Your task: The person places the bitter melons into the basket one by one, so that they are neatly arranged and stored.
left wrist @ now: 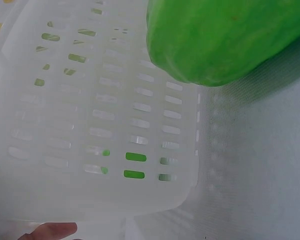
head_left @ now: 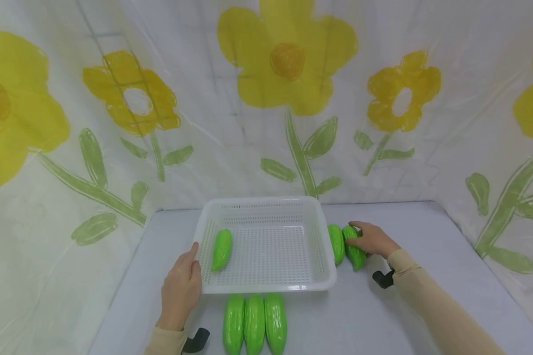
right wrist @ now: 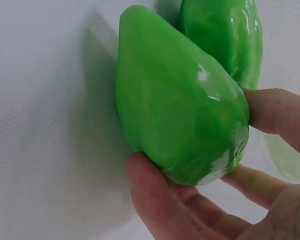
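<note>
A white slotted plastic basket (head_left: 311, 283) sits in the middle of the table with one glossy, ridged green fruit (head_left: 222, 250) lying at its left inside. My left hand (head_left: 181, 287) holds the basket's left side at the rim; in the left wrist view only a bit of finger (left wrist: 52, 231) shows beside the wall. Right of the basket, my right hand (head_left: 374, 239) grips a tapered green fruit (right wrist: 182, 100), thumb on one side and fingers on the other. Another green fruit (head_left: 336, 244) lies between it and the basket wall.
Three more green fruits (head_left: 255, 323) lie side by side in front of the basket; the left wrist view shows one green fruit (left wrist: 225, 40) close to the wall. A white cloth covers the table (head_left: 355, 315). Behind hangs a white sheet with painted yellow flowers (head_left: 288, 59).
</note>
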The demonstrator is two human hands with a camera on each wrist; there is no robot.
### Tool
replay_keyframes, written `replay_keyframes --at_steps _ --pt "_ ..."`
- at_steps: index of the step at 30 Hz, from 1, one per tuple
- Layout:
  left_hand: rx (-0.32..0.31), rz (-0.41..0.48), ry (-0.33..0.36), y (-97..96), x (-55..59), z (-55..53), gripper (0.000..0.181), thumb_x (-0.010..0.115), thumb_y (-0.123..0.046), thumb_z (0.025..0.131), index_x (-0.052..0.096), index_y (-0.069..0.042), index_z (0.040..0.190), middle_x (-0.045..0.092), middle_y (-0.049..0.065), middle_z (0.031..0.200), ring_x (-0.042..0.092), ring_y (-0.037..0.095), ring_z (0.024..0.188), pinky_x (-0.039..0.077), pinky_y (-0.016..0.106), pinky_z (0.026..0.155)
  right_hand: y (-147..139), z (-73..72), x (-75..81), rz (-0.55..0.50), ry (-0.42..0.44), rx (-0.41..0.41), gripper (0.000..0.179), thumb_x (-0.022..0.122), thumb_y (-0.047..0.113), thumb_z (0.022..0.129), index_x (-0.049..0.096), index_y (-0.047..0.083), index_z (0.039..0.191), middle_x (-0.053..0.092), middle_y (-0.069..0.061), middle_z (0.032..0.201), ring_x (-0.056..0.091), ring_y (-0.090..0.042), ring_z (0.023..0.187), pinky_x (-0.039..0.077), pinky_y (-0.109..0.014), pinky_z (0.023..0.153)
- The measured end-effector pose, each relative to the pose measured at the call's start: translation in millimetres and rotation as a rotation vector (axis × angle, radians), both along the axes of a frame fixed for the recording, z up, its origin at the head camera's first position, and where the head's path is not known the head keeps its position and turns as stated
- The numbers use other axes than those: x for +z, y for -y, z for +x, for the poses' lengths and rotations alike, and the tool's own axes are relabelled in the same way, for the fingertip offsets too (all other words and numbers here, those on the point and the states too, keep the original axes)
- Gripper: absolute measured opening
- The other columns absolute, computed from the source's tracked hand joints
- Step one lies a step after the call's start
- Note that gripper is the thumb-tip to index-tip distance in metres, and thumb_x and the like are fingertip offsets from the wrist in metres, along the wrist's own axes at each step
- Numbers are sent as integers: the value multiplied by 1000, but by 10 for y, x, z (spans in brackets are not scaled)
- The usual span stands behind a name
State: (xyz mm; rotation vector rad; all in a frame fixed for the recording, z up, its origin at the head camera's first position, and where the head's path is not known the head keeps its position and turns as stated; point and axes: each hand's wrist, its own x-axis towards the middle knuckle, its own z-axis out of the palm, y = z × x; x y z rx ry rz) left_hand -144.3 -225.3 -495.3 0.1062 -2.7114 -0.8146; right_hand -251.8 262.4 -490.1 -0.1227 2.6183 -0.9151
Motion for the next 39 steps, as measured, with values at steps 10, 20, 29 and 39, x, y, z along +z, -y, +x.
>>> replay_keyframes --at_steps 10,20,29,39 --pt "3 -4 -25 -15 10 24 47 44 -13 107 50 -2 153 63 22 141 69 40 113 58 57 84 -7 19 17 -13 -5 -4 76 69 30 98 36 -7 156 56 -39 132 67 -29 93 61 -37 64" --pt "-5 -6 -34 0 -12 2 47 46 -11 107 50 -2 153 64 22 140 71 34 99 59 51 74 -23 8 6 -21 1 -13 76 69 31 98 37 -6 156 54 -41 135 68 -31 95 61 -38 64" --pt "0 1 -64 -4 -29 0 46 47 -11 106 53 -3 151 66 21 138 71 37 104 59 55 77 -47 8 54 -29 -14 -23 77 70 33 97 38 -6 156 57 -39 133 69 -27 90 61 -37 64" --pt "-5 4 -101 -5 -32 8 45 47 -8 105 54 -1 149 68 22 133 71 35 100 60 53 75 -87 -10 441 -82 -57 -41 80 68 40 100 34 1 161 49 -41 142 70 -22 81 63 -43 69"
